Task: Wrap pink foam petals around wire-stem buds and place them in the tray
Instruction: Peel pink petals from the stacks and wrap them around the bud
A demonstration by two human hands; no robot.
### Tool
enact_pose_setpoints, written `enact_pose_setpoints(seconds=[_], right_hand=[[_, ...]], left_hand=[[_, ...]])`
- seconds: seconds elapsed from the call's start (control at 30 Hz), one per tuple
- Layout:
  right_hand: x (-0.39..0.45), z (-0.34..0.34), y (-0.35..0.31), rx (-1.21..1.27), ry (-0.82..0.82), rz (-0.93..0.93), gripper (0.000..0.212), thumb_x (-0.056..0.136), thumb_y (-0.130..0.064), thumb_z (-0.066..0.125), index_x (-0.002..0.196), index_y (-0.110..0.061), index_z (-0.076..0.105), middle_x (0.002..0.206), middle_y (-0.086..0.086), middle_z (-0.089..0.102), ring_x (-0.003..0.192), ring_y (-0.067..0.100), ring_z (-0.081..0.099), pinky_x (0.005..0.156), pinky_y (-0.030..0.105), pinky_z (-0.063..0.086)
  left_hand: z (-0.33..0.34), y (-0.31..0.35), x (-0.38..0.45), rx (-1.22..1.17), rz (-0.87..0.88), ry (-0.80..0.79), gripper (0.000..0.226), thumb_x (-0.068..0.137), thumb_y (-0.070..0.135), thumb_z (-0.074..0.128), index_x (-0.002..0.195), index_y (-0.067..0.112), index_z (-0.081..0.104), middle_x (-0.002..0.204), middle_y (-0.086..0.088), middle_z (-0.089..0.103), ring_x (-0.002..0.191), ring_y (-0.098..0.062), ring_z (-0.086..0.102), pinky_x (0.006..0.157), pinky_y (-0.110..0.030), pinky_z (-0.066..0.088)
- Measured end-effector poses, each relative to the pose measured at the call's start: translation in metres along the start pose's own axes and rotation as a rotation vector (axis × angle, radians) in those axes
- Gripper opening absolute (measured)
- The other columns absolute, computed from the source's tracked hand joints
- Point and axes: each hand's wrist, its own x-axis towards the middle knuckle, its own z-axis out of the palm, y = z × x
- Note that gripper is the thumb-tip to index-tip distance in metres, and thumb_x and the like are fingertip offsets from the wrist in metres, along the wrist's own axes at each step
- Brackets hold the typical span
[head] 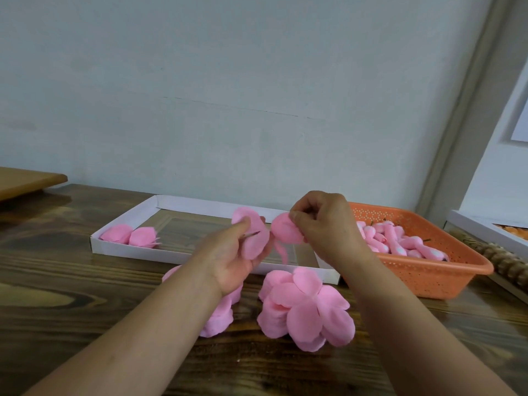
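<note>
Two bare forearms, no sleeves in sight, left hand (228, 258) and right hand (325, 224) without gloves, rings, watch or bracelets, wrists uncovered, short unpainted fingernails on the right hand

Pink petals (307, 310), white tray (137, 247), perforated orange basket (428, 278)

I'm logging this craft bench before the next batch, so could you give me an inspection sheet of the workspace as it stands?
Surface: dark wooden table.
Job's things: two finished flowers in white tray; petal stacks in front; buds in orange basket.
Clutter: wooden board far left; white box far right.
Grips: left hand holds petal sheet with wire; right hand pinches bud.
Cables: nothing seen.
Surroundings: pale wall.
</note>
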Motion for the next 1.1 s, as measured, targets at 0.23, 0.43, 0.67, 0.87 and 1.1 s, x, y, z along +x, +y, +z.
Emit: enact_pose_setpoints(seconds=[0.23,0.43,0.67,0.87,1.1], right_hand=[[0.0,-0.015,0.0,0.053,0.089,0.024,0.025,0.081,0.001,0.06,0.064,-0.017,0.06,0.055,-0.008,0.057,0.05,0.006,0.053,0.055,0.026,0.047],[-0.001,-0.015,-0.004,0.055,0.065,0.011,0.023,0.082,0.001,0.06,0.066,-0.015,0.06,0.057,-0.006,0.059,0.053,0.01,0.054,0.056,0.027,0.048],[-0.003,-0.007,-0.006,0.015,0.029,-0.055,0.014,0.08,0.004,0.059,0.07,-0.003,0.065,0.054,-0.015,0.053,0.051,-0.002,0.05,0.048,0.01,0.037],[-0.006,-0.001,-0.006,-0.187,0.001,-0.162,0.013,0.08,0.001,0.058,0.071,-0.007,0.065,0.062,-0.013,0.05,0.063,0.014,0.049,0.059,0.028,0.039],[-0.007,0.004,-0.011,-0.288,-0.063,-0.23,0.014,0.082,0.001,0.054,0.074,-0.001,0.064,0.075,0.008,0.061,0.071,0.026,0.055,0.065,0.039,0.047]], left_hand=[[-0.008,0.003,0.0,0.189,0.083,0.04,0.038,0.1,0.026,0.045,0.133,0.008,0.051,0.121,-0.014,0.063,0.102,-0.026,0.062,0.076,-0.036,0.052],[-0.01,0.003,0.001,0.297,0.123,0.1,0.036,0.101,0.029,0.042,0.128,0.007,0.053,0.12,-0.014,0.063,0.108,-0.029,0.061,0.093,-0.042,0.047],[-0.009,-0.002,0.0,0.246,0.115,0.096,0.022,0.102,0.026,0.042,0.106,0.008,0.054,0.115,-0.015,0.064,0.1,-0.028,0.064,0.092,-0.042,0.049],[-0.003,-0.006,-0.007,0.12,0.092,0.041,0.035,0.102,0.022,0.041,0.131,0.002,0.046,0.112,-0.015,0.064,0.091,-0.024,0.066,0.066,-0.036,0.053],[-0.002,-0.01,-0.009,0.098,0.07,0.031,0.023,0.103,0.023,0.038,0.117,0.008,0.049,0.105,-0.015,0.066,0.084,-0.023,0.068,0.055,-0.033,0.056]])
